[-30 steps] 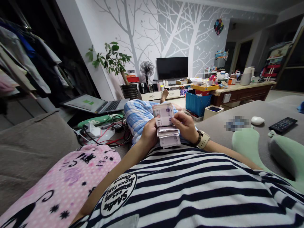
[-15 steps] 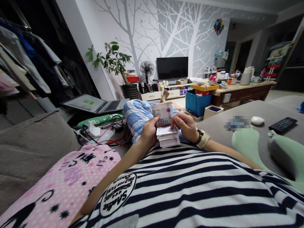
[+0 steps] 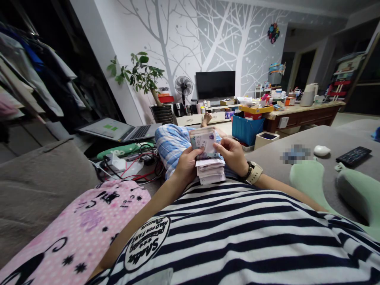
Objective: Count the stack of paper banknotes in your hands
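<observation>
Pink blanket (image 3: 86,221) with black cat prints lies at our far left, against the grey sofa arm (image 3: 35,186). Past it we see an open laptop (image 3: 118,130) on a low surface, and nearer us a tangle of red and black cables (image 3: 139,166).

Moving toward the middle, our left hand (image 3: 186,164) is curled around the left side of a stack of banknotes (image 3: 209,158), fingers wrapped behind the bundle and the thumb pressed on the front of the top note. The hand is closed on the money, not spread. The stack sits just above our striped shirt (image 3: 237,233), in front of the raised knee in blue plaid trousers (image 3: 172,144). Its lower part is a thick block of pale edges; its upper notes are folded up toward us, showing a purple-green face.

Our right hand (image 3: 233,154) grips the right side of the same stack, thumb and forefinger pinching the upper edge of the raised notes, the other fingers bent behind them. A beige-strapped watch (image 3: 254,173) sits on that wrist.

Further right, the grey sofa seat (image 3: 341,138) carries a white computer mouse (image 3: 322,150) and a black remote control (image 3: 353,155), well apart from our hands. A mint-green pillow (image 3: 308,178) lies beside our right forearm.
</observation>
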